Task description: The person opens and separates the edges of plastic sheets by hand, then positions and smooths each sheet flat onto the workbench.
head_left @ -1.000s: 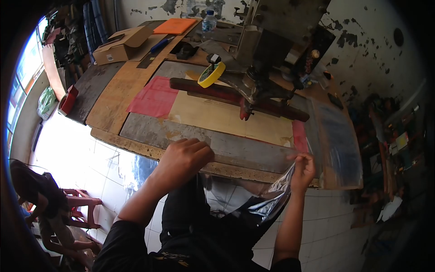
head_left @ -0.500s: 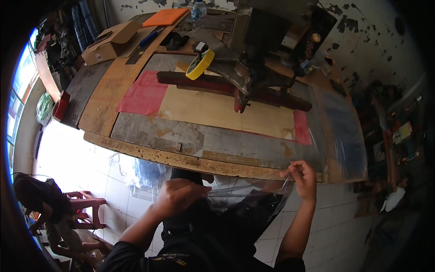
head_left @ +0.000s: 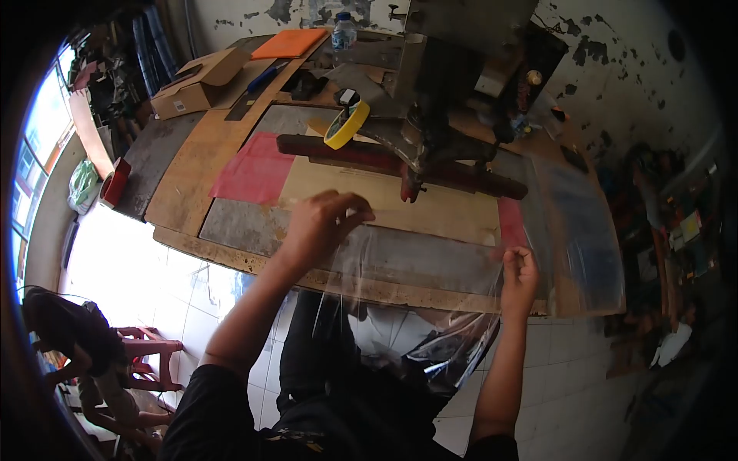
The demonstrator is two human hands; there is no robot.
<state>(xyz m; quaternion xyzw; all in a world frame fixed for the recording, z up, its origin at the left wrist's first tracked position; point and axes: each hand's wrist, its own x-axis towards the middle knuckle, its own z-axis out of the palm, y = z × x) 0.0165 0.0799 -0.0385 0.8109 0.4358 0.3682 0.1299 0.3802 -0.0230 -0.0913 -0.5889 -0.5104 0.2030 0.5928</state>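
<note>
A sheet of clear plastic film (head_left: 419, 257) hangs between my two hands, over the front edge of the work table (head_left: 231, 250). My left hand (head_left: 319, 223) pinches its left corner, above the table's front part. At the other corner, my right hand (head_left: 520, 269) grips the film with bent fingers. The lower part of the film drops in folds in front of my lap. Just beyond my hands lies a tan sheet (head_left: 446, 211) with a red piece (head_left: 254, 169) at its left end. A dark bar (head_left: 346, 157) of a press-like machine crosses above it.
A roll of yellow tape (head_left: 347, 124) hangs by the machine (head_left: 438, 84). At the back left are a cardboard box (head_left: 201, 81), an orange folder (head_left: 288, 44) and a water bottle (head_left: 344, 32). More clear film (head_left: 588, 238) lies at the right. Another person (head_left: 84, 361) bends near a red stool (head_left: 150, 357).
Both hands have risen, the left one most, from below the table edge to above its surface. The film has come up with them and now spreads over the front edge.
</note>
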